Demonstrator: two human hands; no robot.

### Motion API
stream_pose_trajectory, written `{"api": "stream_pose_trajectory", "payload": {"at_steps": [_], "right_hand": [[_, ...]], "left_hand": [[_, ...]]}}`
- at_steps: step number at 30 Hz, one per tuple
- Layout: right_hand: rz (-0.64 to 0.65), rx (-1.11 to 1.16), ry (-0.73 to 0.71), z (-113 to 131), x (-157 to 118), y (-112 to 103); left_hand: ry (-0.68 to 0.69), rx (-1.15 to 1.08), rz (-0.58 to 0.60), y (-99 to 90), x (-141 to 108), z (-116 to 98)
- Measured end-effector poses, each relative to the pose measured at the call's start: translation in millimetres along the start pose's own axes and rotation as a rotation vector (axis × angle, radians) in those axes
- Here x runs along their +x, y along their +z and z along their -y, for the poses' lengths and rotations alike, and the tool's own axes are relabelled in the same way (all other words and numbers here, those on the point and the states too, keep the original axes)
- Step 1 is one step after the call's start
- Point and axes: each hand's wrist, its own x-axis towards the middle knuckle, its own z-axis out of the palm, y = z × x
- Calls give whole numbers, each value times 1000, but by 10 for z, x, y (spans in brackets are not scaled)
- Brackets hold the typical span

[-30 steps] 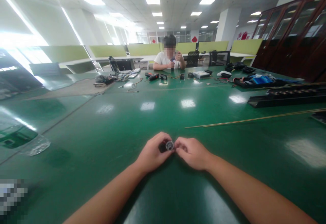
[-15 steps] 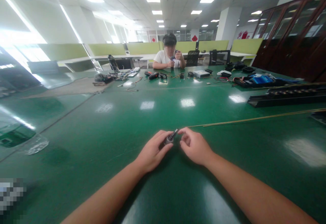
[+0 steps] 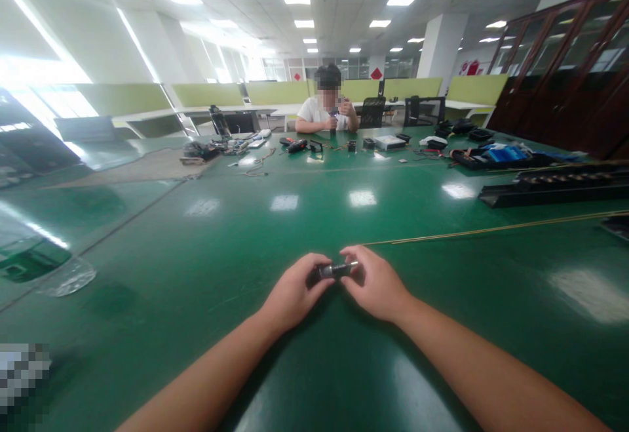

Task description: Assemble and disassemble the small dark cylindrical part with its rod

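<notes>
Just above the green table, my left hand (image 3: pixel 292 291) grips a small dark cylindrical part with a shiny metal shaft (image 3: pixel 339 270) between thumb and fingers. The shaft points right, toward my right hand; its exact kind is too small to make out. Curved around the shaft end, my right hand (image 3: pixel 376 281) has thumb and forefinger apart on either side of it. Whether the right thumb touches the part cannot be told. Fingers hide much of the part's left end.
Across the green table (image 3: pixel 236 366) sits a person (image 3: pixel 314 114) holding a dark object. Thin yellowish rods (image 3: pixel 491 229) lie right of my hands, below a black rail (image 3: pixel 550 193). A clear container (image 3: pixel 69 278) is at left. Tools (image 3: pixel 297 146) and electronic parts line the far side.
The dark part has tilted from pointing up and away to lying nearly level, its shaft now to the right. My right fingers have come round the shaft end.
</notes>
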Motion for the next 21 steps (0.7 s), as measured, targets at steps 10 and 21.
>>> {"api": "stream_pose_trajectory", "payload": {"at_steps": [10, 21], "right_hand": [[56, -21, -48, 11, 21, -7], [60, -2, -55, -21, 50, -18]], "left_hand": [[67, 16, 76, 3, -4, 16], [46, 92, 39, 48, -22, 33]]}}
